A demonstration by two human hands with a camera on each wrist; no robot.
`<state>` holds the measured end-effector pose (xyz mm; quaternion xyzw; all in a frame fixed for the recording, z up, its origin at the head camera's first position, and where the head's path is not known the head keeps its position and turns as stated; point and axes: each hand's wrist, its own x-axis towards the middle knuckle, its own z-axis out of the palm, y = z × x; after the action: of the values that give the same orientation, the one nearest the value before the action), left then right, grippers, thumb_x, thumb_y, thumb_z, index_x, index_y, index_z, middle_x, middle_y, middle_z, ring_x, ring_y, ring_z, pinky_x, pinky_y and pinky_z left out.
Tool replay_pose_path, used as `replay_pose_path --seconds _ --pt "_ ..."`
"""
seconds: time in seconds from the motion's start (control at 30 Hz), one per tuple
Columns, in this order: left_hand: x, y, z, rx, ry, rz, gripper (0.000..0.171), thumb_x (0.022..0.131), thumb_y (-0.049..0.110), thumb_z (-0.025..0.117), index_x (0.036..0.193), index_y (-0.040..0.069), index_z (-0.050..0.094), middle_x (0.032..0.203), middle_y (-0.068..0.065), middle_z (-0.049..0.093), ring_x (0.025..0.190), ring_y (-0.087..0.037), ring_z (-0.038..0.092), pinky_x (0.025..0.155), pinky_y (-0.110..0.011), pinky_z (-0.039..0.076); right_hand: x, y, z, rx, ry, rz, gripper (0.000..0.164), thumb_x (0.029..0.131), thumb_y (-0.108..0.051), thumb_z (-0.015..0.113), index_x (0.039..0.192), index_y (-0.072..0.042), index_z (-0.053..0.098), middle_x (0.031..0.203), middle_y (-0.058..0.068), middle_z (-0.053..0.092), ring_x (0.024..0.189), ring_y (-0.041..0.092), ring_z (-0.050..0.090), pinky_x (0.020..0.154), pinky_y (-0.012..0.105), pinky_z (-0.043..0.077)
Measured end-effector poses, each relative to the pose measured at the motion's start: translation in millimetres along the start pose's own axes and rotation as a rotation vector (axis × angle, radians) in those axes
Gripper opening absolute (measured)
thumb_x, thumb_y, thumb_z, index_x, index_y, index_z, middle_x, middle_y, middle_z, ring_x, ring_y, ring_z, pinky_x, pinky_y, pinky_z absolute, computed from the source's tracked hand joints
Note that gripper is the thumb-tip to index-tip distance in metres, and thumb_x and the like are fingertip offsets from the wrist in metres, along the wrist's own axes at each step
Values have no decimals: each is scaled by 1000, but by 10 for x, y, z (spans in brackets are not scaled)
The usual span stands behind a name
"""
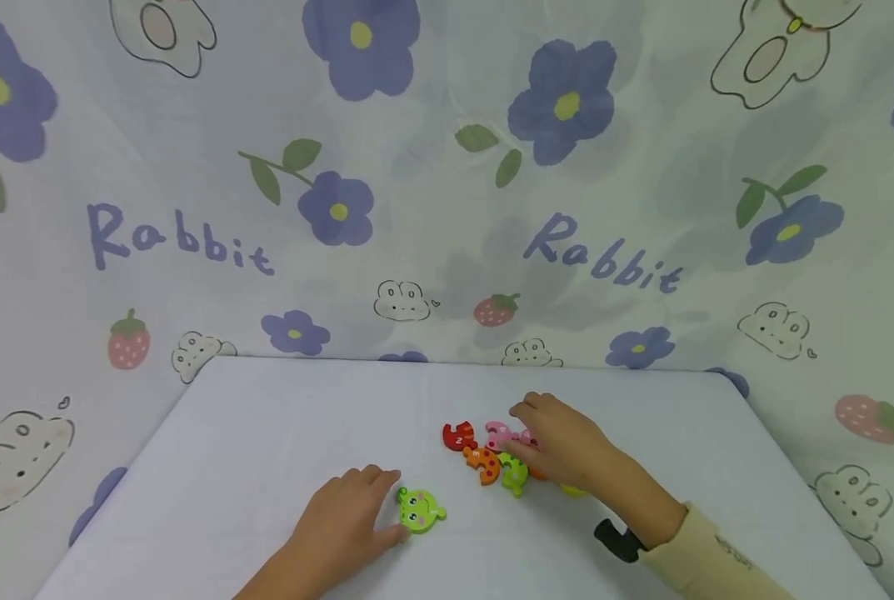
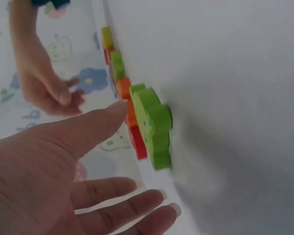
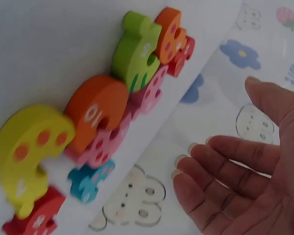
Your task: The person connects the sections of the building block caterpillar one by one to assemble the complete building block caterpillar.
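A green smiling-face puzzle piece lies on the white table, between the thumb and fingers of my left hand. That hand is spread beside it; in the left wrist view the thumb reaches toward the green piece, and I cannot tell whether they touch. Over the cluster of colourful numbered puzzle pieces hovers my right hand, fingers loosely bent, with nothing in its grasp. Under or near it lie an orange piece marked 10, a yellow piece, a blue piece and a green piece.
At the cluster's left end are a red piece and an orange spotted piece. A black band shows by the right wrist. Behind the white table hangs a curtain printed with flowers and rabbits.
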<state>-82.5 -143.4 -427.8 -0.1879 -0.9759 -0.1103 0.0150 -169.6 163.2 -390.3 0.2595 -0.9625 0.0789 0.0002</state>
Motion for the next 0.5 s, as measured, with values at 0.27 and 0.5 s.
replay_pose_path --seconds 0.27,0.5 --pt "115 72 138 -53 -72 10 64 78 45 91 126 8 71 116 -3 64 95 -21 61 81 -43 56 443 -240 191 92 -69 59 50 92 -48 79 115 -3 75 100 5 67 92 21 63 81 35 58" --pt "94 -27 241 -126 3 54 49 79 38 91 119 16 74 113 4 58 92 -14 57 75 -35 54 693 -416 425 87 -153 101 52 89 -59 77 89 -8 67 82 1 55 76 17 54 66 29 50"
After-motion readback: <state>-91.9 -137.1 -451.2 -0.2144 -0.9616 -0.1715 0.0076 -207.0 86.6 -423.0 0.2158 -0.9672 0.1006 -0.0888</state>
